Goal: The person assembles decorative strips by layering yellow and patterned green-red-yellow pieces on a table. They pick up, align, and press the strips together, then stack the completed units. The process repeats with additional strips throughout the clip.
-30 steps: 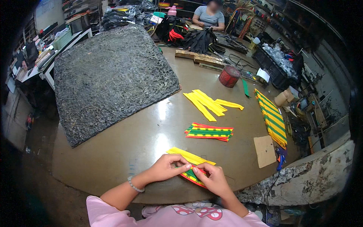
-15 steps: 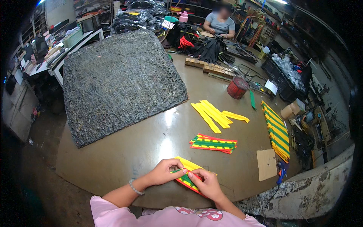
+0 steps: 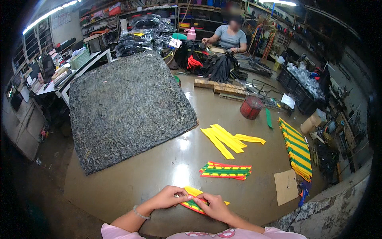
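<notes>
Both my hands rest at the near edge of a brown table (image 3: 159, 167). My left hand (image 3: 169, 196) pinches one end of a yellow strip (image 3: 193, 191) that lies over a striped red, green and yellow piece (image 3: 191, 206). My right hand (image 3: 213, 206) presses on the same pieces from the right, fingertips touching the left hand's. A small stack of striped strips (image 3: 225, 170) lies a little beyond my hands. Farther back sits a fan of plain yellow strips (image 3: 227, 138).
A large dark grey textured mat (image 3: 127, 107) covers the table's left half. A long pile of striped strips (image 3: 297, 148), a cardboard piece (image 3: 285, 187) and a red can (image 3: 251, 107) lie on the right. Another person (image 3: 230, 36) sits at the far end among black material.
My hands have shifted slightly left along the near edge and drawn closer together over the yellow strip. The view has tilted a little; the piles on the table have not moved.
</notes>
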The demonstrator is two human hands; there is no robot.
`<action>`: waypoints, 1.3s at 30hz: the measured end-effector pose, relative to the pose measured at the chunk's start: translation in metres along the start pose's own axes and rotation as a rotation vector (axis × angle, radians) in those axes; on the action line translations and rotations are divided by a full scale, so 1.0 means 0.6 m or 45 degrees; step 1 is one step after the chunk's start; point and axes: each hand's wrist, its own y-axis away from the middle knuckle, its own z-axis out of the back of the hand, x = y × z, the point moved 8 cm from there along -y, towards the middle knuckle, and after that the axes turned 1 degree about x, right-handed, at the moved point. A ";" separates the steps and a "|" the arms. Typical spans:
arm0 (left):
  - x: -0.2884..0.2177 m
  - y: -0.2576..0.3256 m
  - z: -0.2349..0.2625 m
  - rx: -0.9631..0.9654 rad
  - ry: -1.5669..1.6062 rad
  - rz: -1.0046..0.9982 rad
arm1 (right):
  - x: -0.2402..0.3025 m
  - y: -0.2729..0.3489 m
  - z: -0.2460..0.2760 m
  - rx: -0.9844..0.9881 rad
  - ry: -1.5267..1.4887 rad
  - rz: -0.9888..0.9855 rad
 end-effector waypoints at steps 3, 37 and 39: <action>-0.032 -0.001 0.003 -0.172 -0.179 -0.356 | 0.009 0.009 0.001 -0.094 0.071 0.111; -0.078 0.024 0.062 -0.625 -0.596 -0.457 | -0.012 0.094 0.023 0.103 -0.108 -0.386; -0.088 0.024 0.055 -0.631 -0.822 -0.569 | -0.009 0.081 0.020 0.093 -0.078 -0.387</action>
